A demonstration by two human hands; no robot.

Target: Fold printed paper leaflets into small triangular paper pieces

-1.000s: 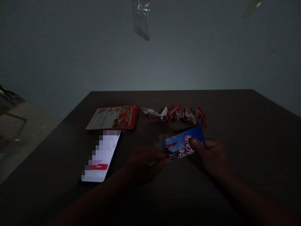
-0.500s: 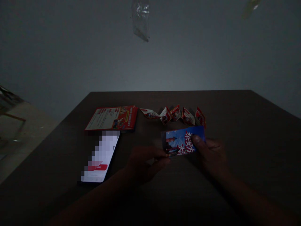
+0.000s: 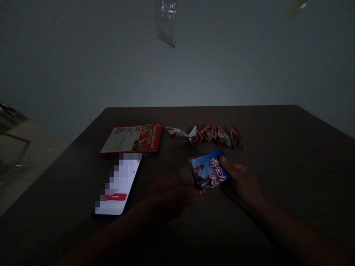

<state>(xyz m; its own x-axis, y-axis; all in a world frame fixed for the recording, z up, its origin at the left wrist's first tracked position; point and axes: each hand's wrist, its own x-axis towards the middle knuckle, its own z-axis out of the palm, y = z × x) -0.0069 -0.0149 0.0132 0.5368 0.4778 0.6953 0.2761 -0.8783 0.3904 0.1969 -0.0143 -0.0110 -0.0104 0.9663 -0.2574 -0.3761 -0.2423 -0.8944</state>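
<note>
"Blue printed card [image 3: 209,168]: where is it?"

"Over the table [image 3: 277,129], a little right of its middle, tilted. The right hand [image 3: 242,179] grips its right end, thumb pressed on the picture side, probably to keep that face upward and firm. The left hand [image 3: 172,192] meets the lower left corner with its fingertips, seemingly to steady it; it is too dark to tell whether they pinch."

"And beyond?"

"Toward the table's left edge a phone [image 3: 118,190] lies face up, lit, partly pixelated, perhaps placed to stay readable. Just past it, nearer the far left corner, is a flat red-and-cream pack [image 3: 124,140]. To its right, folded red-and-white pieces [image 3: 196,136] stand in a row short of the far edge, likely there to leave the hands room. Behind rises a grey wall [image 3: 222,74], clear plastic [image 3: 166,24] hanging against it."

"What differs from half a second earlier?"

"The card has shifted left and slants more steeply; the right hand has moved with it. The left fingers now lie closer together, where a gap showed beside the thumb. Phone, pack and folded pieces have stayed put."
</note>
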